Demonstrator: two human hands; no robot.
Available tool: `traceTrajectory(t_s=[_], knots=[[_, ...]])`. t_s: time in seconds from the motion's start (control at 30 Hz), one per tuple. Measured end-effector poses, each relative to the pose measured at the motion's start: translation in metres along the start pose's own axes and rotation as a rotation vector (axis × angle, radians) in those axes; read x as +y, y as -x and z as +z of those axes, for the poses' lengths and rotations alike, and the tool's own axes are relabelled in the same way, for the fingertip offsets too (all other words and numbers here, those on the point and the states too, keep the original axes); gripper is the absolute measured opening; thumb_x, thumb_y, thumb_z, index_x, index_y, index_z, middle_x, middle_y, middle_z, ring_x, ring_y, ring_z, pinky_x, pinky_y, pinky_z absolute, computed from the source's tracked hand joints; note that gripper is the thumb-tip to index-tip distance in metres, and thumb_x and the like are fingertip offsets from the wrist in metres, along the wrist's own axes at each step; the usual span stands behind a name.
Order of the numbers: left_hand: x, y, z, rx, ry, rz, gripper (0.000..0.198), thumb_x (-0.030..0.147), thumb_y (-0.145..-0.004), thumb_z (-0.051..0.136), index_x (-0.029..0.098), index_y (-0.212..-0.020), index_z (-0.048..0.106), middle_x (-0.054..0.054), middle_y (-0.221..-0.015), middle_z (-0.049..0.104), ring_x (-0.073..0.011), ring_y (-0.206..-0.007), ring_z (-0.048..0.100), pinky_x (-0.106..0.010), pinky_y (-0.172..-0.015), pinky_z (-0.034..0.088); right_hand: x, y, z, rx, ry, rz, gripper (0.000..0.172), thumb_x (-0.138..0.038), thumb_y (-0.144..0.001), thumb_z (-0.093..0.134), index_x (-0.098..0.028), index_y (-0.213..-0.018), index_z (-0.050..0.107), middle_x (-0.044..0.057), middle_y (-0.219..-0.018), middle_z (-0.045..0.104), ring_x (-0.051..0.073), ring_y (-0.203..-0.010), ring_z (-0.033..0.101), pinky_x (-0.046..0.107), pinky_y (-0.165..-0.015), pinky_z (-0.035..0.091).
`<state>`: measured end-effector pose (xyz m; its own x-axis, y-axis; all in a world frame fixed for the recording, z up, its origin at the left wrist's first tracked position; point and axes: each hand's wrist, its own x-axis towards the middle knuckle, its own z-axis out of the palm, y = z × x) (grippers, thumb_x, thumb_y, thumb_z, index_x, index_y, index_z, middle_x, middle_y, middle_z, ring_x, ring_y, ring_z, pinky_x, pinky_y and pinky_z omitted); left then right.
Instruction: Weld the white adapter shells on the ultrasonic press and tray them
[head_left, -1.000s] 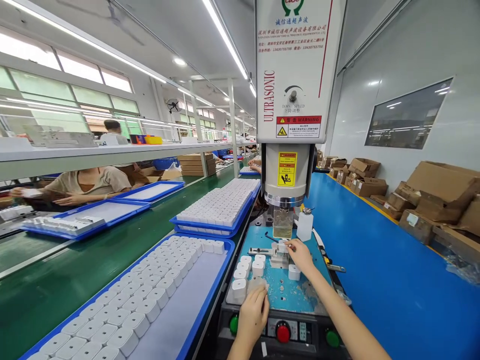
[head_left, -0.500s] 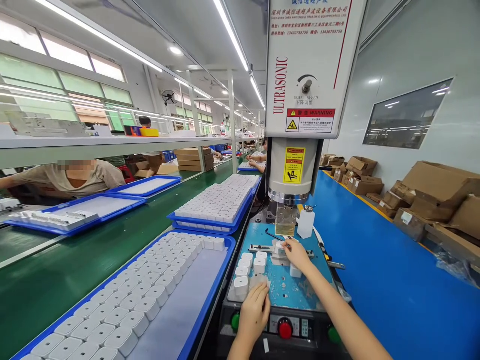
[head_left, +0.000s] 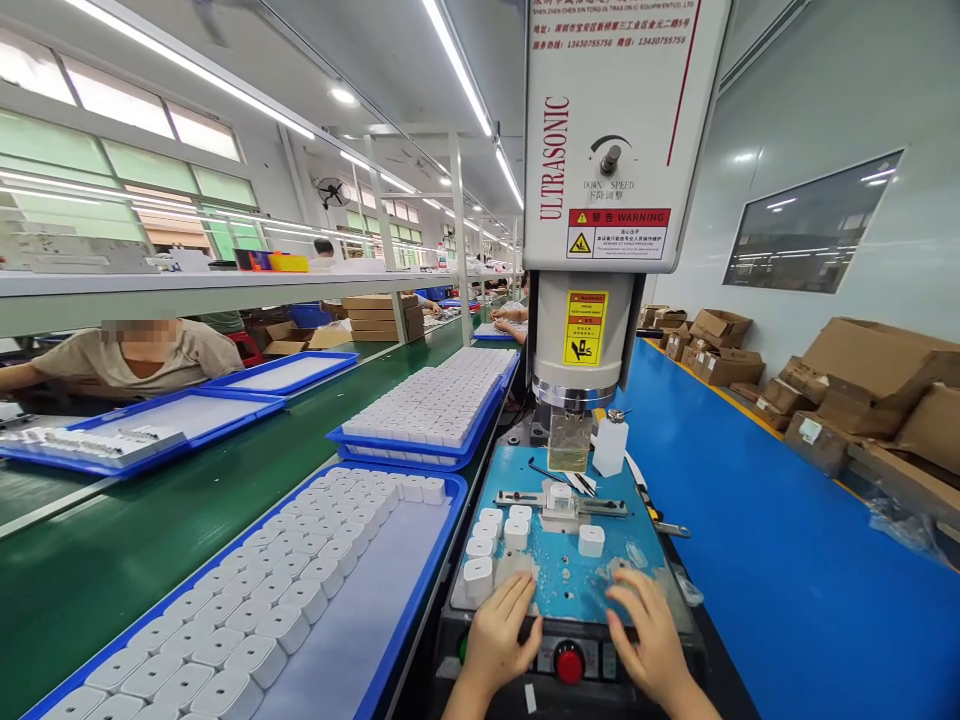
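My left hand (head_left: 504,632) rests at the front left edge of the blue machine plate (head_left: 559,590), fingers stretched out and holding nothing. My right hand (head_left: 651,625) hovers over the front right corner, its fingers apart. A white square housing (head_left: 560,494) sits in the metal fixture (head_left: 561,518) below the clear welding horn (head_left: 569,442) of the ultrasonic welder (head_left: 600,150). Another white housing (head_left: 591,540) lies right of the fixture. Several more white housings (head_left: 480,574) are grouped beyond my left hand.
Between my hands is a red button (head_left: 569,664). A white bottle (head_left: 610,446) stands behind the fixture. To the left, a blue tray (head_left: 390,650) holds rows of white housings, with another loaded tray (head_left: 427,400) beyond. A person (head_left: 135,350) sits across the green bench (head_left: 187,520).
My right hand has left the housing in the fixture, drawing back toward the front right of the plate and opening. My left hand stays nearly in place.
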<state>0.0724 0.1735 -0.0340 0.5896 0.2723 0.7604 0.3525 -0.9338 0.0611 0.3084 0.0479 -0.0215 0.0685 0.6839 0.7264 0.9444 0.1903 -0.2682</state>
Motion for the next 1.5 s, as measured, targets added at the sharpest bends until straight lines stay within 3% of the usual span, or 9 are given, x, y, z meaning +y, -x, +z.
traceTrajectory(t_s=[0.1,0.2,0.43,0.63,0.87,1.07,1.27,1.37,1.5], knots=[[-0.001,0.002,0.005,0.06,0.011,0.025,0.043,0.015,-0.079,0.053,0.014,-0.122,0.059,-0.011,-0.115,0.068,-0.0245,-0.109,0.063,-0.035,-0.088,0.058,0.016,0.035,0.0,0.018,0.142,-0.132,0.026,-0.024,-0.084,0.056,-0.026,-0.109,0.059,0.011,-0.108,0.063,0.029,-0.099,0.061,0.045,-0.081,0.052],[0.001,0.001,0.005,0.088,0.028,0.008,0.039,0.013,-0.081,0.051,0.015,-0.118,0.061,-0.01,-0.112,0.069,-0.0237,-0.106,0.065,-0.035,-0.086,0.058,0.025,0.04,0.002,0.024,0.174,-0.127,0.024,-0.024,-0.087,0.053,-0.021,-0.11,0.059,0.012,-0.107,0.063,0.029,-0.099,0.061,0.044,-0.08,0.052],[0.008,-0.004,0.0,0.071,0.072,-0.082,0.033,0.015,-0.081,0.052,0.016,-0.111,0.065,-0.009,-0.111,0.07,-0.0238,-0.105,0.065,-0.036,-0.087,0.058,0.015,0.0,-0.006,0.008,0.066,-0.045,0.017,-0.022,-0.089,0.049,-0.022,-0.103,0.059,0.01,-0.101,0.062,0.025,-0.094,0.061,0.04,-0.08,0.051],[0.012,-0.006,-0.003,0.049,0.088,-0.127,0.03,0.015,-0.084,0.05,0.018,-0.109,0.066,-0.009,-0.111,0.07,-0.0233,-0.105,0.065,-0.037,-0.088,0.057,0.021,-0.048,0.009,-0.07,-0.05,0.212,0.026,-0.028,-0.086,0.048,-0.024,-0.11,0.059,0.011,-0.113,0.06,0.027,-0.102,0.059,0.04,-0.08,0.052],[0.018,-0.015,0.002,0.04,0.054,-0.261,0.022,0.018,-0.088,0.047,0.02,-0.096,0.067,-0.006,-0.099,0.072,-0.0208,-0.096,0.067,-0.034,-0.084,0.057,0.032,-0.052,0.027,-0.061,-0.464,0.405,0.018,-0.031,-0.085,0.048,-0.025,-0.089,0.064,0.006,-0.095,0.068,0.024,-0.088,0.065,0.036,-0.076,0.052],[0.029,-0.074,0.019,-0.049,-0.09,-0.353,0.023,0.021,-0.089,0.046,0.016,-0.102,0.064,-0.009,-0.102,0.069,-0.0238,-0.099,0.062,-0.038,-0.088,0.051,0.04,-0.048,0.023,0.094,-0.499,0.541,0.023,-0.04,-0.086,0.047,-0.023,-0.093,0.061,0.007,-0.095,0.069,0.024,-0.091,0.066,0.036,-0.08,0.052],[0.027,-0.148,0.034,-0.337,-0.352,-0.526,0.034,0.035,-0.086,0.049,0.007,-0.099,0.064,-0.02,-0.107,0.063,-0.0337,-0.111,0.052,-0.048,-0.101,0.034,0.048,-0.043,0.023,0.212,-0.58,0.694,0.03,-0.048,-0.086,0.047,-0.022,-0.097,0.057,0.009,-0.1,0.068,0.024,-0.095,0.065,0.037,-0.08,0.052],[0.016,-0.169,0.052,-0.406,-0.361,-0.589,0.045,0.046,-0.086,0.048,0.005,-0.093,0.065,-0.022,-0.098,0.064,-0.036,-0.105,0.055,-0.048,-0.096,0.037,0.047,-0.046,0.024,0.225,-0.632,0.716,0.029,-0.047,-0.084,0.049,-0.022,-0.096,0.057,0.009,-0.099,0.068,0.024,-0.094,0.065,0.037,-0.081,0.052],[0.005,-0.183,0.074,-0.465,-0.343,-0.672,0.045,0.045,-0.084,0.051,0.004,-0.099,0.062,-0.02,-0.094,0.067,-0.0329,-0.095,0.062,-0.039,-0.08,0.044,0.045,-0.049,0.023,0.236,-0.68,0.718,0.027,-0.045,-0.083,0.05,-0.022,-0.094,0.058,0.009,-0.096,0.068,0.024,-0.091,0.066,0.036,-0.08,0.052]])
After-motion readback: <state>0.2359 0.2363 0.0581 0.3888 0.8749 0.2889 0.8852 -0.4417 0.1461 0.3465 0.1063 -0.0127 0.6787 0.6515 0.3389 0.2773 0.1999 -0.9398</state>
